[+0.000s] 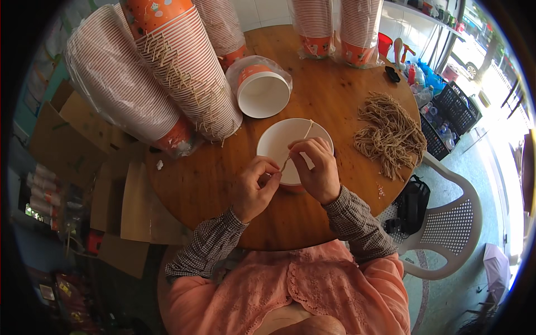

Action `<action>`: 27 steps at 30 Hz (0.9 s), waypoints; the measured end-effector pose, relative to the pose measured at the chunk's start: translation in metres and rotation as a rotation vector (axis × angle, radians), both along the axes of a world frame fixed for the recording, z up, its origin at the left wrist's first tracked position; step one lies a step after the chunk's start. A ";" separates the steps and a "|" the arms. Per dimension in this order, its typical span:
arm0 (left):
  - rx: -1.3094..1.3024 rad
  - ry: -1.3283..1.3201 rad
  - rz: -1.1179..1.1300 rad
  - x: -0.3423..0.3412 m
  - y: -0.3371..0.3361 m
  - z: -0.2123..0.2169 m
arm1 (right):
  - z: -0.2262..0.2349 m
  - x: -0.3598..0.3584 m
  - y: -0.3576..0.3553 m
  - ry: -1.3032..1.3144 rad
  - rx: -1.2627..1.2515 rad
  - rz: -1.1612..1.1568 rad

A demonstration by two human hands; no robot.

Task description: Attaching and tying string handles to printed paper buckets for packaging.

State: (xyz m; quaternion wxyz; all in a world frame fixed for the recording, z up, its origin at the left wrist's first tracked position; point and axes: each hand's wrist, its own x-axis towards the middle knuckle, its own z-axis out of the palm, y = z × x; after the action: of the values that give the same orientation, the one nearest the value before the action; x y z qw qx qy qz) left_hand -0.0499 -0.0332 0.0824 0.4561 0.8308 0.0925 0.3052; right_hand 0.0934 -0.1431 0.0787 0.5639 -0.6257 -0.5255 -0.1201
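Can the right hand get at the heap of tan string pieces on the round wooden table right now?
Probably yes. The heap of tan string pieces lies open on the round wooden table, right of the right hand, nothing between. But that hand and the left hand are pinching a string over the white paper bowl.

The right grip (315, 167) hides the bowl's (276, 139) near rim; the cup stacks (184, 61) beyond are cut off at the top edge.
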 end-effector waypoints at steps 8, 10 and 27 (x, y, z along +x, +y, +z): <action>0.026 0.015 -0.002 -0.001 0.002 -0.002 | -0.002 0.001 0.002 0.067 -0.008 -0.013; -0.013 0.012 -0.020 0.001 0.003 -0.003 | -0.002 0.003 0.000 0.167 -0.066 0.063; 0.162 0.015 0.017 0.033 0.013 0.004 | 0.013 0.019 -0.016 -0.036 -0.215 0.175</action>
State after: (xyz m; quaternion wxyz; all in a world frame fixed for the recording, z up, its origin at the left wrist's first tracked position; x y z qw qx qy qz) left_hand -0.0164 -0.0203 0.0869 0.3841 0.8665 0.0781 0.3091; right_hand 0.1125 -0.1588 0.0920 0.4925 -0.6319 -0.5980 -0.0245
